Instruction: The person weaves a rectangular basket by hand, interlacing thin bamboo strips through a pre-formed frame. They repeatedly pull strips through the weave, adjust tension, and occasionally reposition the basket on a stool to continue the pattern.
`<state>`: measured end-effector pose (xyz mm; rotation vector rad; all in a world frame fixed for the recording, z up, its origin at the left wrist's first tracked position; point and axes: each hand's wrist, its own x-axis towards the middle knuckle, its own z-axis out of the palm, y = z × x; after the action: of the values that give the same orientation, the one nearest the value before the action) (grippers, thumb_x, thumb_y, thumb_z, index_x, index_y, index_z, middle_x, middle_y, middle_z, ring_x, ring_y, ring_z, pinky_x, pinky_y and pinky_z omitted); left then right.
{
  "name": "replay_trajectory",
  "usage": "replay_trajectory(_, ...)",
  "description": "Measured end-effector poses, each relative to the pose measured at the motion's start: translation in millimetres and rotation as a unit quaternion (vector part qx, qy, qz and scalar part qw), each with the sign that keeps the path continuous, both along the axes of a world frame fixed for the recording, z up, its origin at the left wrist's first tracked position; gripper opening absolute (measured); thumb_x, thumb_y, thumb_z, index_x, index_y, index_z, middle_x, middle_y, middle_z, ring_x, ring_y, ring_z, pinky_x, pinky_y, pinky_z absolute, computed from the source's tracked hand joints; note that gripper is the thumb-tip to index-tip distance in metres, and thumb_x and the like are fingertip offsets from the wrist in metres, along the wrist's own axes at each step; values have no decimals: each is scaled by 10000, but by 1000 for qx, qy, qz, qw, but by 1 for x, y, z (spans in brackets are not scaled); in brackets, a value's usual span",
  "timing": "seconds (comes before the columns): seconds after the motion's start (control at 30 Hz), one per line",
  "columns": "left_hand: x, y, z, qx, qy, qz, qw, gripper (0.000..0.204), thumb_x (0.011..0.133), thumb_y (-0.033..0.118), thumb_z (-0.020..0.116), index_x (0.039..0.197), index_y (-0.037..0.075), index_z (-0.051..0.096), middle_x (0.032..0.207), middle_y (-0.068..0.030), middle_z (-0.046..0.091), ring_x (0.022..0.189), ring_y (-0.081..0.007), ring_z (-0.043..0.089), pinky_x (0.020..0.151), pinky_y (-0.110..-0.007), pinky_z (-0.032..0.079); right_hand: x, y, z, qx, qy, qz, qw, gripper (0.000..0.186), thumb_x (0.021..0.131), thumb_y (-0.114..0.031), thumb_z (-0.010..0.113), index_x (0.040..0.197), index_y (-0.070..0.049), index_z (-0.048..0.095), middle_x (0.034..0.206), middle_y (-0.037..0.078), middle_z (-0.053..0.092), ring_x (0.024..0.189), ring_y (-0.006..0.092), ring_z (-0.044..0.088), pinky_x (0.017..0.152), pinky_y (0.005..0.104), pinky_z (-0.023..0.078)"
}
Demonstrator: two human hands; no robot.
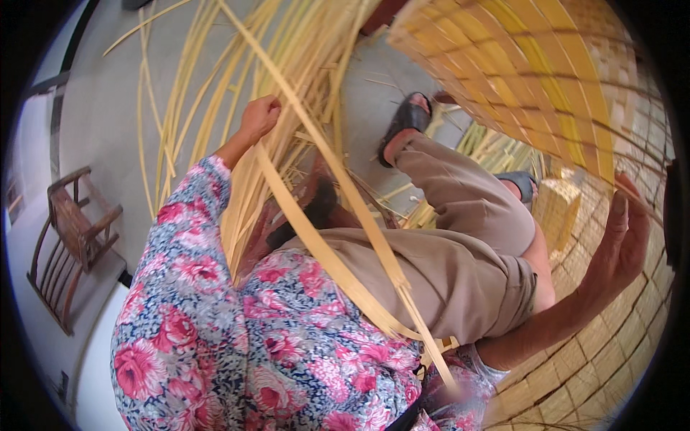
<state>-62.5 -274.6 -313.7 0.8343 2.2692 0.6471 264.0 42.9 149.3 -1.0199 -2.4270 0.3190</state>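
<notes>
My left hand [260, 119] is closed in a fist over a heap of long pale bamboo strips [233, 244]; what it grips, if anything, is hidden. One loose strip [305, 230] curves from beside that wrist down across my lap, and a longer strip [359, 201] slants past it. At the right, my right hand [627, 226] has thumb and fingers pinched together on the end of a yellow bamboo strip [600, 136]. That strip belongs to a curved, openly woven panel [503, 57] rising at the upper right.
Coarse woven bamboo mesh [596, 345] spreads beneath my right arm. A pale block-shaped piece [557, 208] stands beside my knee. More cut strips [496, 147] lie behind my sandalled feet. A wooden chair [79, 230] is at the far left on the grey floor [100, 129].
</notes>
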Motion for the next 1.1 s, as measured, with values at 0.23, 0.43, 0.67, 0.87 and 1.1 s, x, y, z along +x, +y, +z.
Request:
replay_trajectory(0.23,32,21,48,165,-49,123,977,110,944,73,609,1012,40,690,840,-66,704,771,-159,665,715,-282,524,30,7,4,44,187,-46,980,245,1041,-173,582,1085,51,671,1021,160,730,998,227,692,965,335,499)
replay_trajectory(0.43,43,92,205,400,82,-4,913,119,957,16,645,1075,16,662,899,-51,653,779,-124,607,730,-256,501,36,14,-2,18,277,-68,958,199,1022,-133,603,1057,42,690,987,150,739,939,201,708,941,322,519)
replay_trajectory(0.67,81,163,351,557,211,-253,762,267,944,-75,614,1203,-13,627,1093,-122,649,953,-173,614,842,-301,510,89,32,-36,-53,486,10,872,191,1016,-110,592,1094,49,665,999,140,728,922,207,698,908,339,546)
replay_trajectory(0.87,121,151,366,507,99,-387,763,371,1054,259,504,1278,-31,565,1163,-173,625,1054,-242,604,924,-385,499,168,25,-142,-167,520,-181,818,126,977,-77,602,1070,-7,650,854,62,711,724,102,627,706,251,532)
replay_trajectory(1.1,177,151,386,425,178,-556,692,497,907,551,662,1186,142,628,1231,-119,624,1154,-342,574,1006,-507,439,182,10,-319,-530,433,-309,661,140,983,-152,611,1070,-44,624,812,86,700,604,119,658,515,274,549)
